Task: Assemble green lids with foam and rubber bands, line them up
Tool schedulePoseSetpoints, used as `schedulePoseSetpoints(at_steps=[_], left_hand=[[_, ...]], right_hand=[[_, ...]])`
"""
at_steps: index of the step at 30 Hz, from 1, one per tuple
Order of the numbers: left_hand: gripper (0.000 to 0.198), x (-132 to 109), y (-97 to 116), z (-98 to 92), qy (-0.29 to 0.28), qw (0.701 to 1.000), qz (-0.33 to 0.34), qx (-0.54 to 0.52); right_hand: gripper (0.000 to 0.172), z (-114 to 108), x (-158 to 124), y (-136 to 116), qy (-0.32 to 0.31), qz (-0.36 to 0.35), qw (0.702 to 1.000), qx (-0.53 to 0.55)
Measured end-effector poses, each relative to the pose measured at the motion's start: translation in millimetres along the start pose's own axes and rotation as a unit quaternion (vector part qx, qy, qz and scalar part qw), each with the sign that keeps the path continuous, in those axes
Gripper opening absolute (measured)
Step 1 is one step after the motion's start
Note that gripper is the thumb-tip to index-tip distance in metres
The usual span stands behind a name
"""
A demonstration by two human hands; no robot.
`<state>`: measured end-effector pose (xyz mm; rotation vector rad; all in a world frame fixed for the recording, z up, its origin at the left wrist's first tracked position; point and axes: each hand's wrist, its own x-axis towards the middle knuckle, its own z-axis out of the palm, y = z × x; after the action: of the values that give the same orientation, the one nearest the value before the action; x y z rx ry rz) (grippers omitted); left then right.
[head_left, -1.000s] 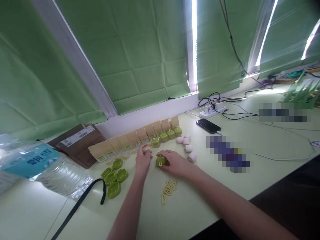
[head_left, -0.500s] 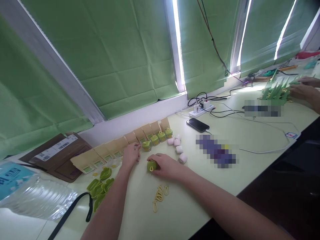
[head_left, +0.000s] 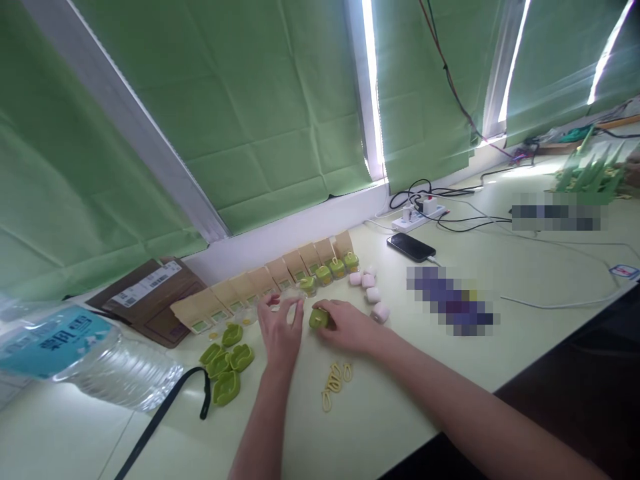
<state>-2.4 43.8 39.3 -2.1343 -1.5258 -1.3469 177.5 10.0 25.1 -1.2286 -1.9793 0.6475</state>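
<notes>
Right hand [head_left: 345, 323]: grip clamped on green piece [head_left: 318, 319]; left hand [head_left: 281, 328] curled, grip unclear.

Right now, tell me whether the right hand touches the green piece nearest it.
Touching: the head view shows the right hand holding the green piece across its far and near edges, with no gap.

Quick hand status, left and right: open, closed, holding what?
Left hand: fingers bent; whether it holds anything cannot be told.
Right hand: closed on a small green piece.
</notes>
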Motion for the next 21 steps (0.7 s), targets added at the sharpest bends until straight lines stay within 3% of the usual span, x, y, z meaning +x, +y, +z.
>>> schedulePoseSetpoints(at_steps=[6, 10, 15, 21], left_hand=[[0.024, -18, -15, 11.3, -0.057, 0.987, -0.099, -0.114], [0.024, -19, -14, 15.2, -0.092, 0.978, -0.12, -0.144], [0.024, -21, -9, 14.4, -0.12, 0.965, -0.149, -0.182], [0.03, -21, -3, 15.2, -0.142, 0.957, -0.133, -0.213]], right_hand=[[0.051, 3, 0, 3, -0.004, 0.01, 1.0, 0.009], [0.048, 4, 1, 6, 0.01, 0.005, 1.0, 0.012], [0.054, -3, 5, 8, 0.098, 0.01, 0.994, 0.048], [0.049, -9, 8, 8, 0.165, -0.056, 0.979, 0.102]])
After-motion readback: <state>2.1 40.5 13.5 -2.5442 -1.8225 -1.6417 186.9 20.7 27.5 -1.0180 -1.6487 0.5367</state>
